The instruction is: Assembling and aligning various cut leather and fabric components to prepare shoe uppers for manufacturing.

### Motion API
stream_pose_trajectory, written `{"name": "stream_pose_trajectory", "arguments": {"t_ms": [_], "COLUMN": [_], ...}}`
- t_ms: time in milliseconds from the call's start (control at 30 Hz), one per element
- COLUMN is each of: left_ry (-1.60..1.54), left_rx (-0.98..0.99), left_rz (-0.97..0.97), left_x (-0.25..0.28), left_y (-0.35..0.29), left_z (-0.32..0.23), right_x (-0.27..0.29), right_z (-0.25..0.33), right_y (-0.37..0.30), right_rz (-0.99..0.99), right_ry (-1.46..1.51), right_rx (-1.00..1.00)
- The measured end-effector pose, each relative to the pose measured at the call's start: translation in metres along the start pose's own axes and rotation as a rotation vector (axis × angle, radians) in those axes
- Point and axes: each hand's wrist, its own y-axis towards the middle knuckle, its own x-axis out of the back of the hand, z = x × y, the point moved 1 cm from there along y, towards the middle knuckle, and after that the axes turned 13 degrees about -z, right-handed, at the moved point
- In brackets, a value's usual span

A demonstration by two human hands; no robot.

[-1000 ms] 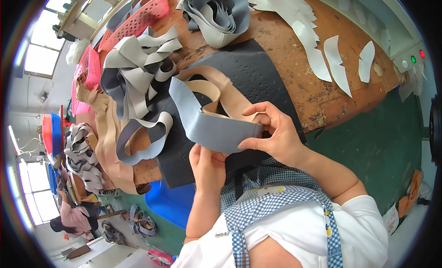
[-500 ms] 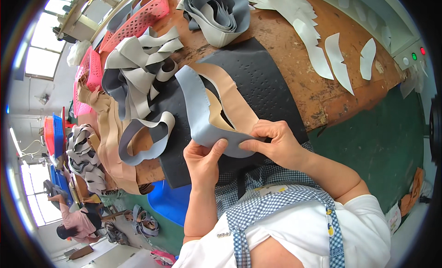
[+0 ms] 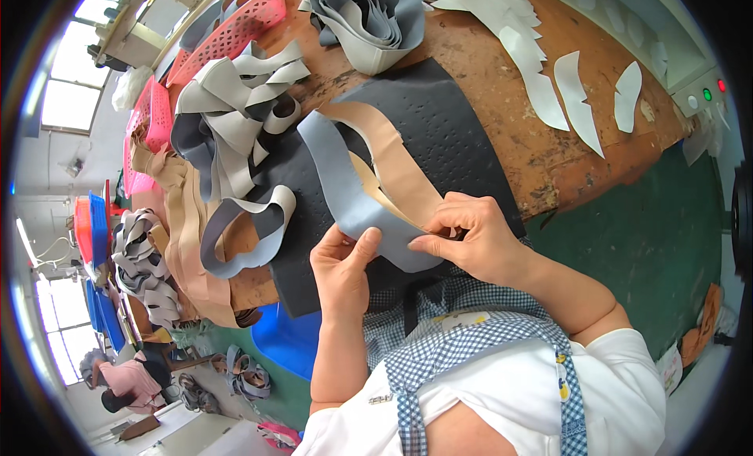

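Note:
A shoe upper with a blue-grey leather outer and a tan lining strip is held between my two hands over a black perforated mat. At its near left, my left hand pinches the blue-grey edge, thumb on top and fingers behind. My right hand grips the near right end, where the outer and the lining come together between thumb and fingers. Part of a pale yellow inner face shows between the two layers. A finished-looking blue-grey loop lies left of my left hand.
Grey curled pieces heap at the left, beside tan strips and pink baskets. A grey roll of pieces sits at the back. White cut shapes lie on the wooden table. A co-worker is far left.
My right hand has risen slightly, and the gap between the blue-grey outer and the tan lining has narrowed. The co-worker far left has lowered an arm and leaned forward.

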Motion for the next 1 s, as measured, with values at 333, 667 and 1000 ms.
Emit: {"name": "stream_pose_trajectory", "arguments": {"t_ms": [333,667,1000], "left_ry": [-0.072,0.037,0.128], "left_rx": [0.073,0.015,0.005], "left_rz": [0.001,0.007,-0.008], "left_x": [-0.004,-0.004,-0.005], "left_y": [0.001,-0.002,0.005], "left_z": [0.001,0.002,-0.007], "right_x": [-0.003,-0.004,-0.007], "right_z": [0.002,0.004,0.007], "right_y": [0.000,0.003,0.000], "right_rz": [0.121,0.124,0.021], "right_ry": [0.047,0.167,0.186], "right_rx": [-0.314,-0.388,-0.270]}}
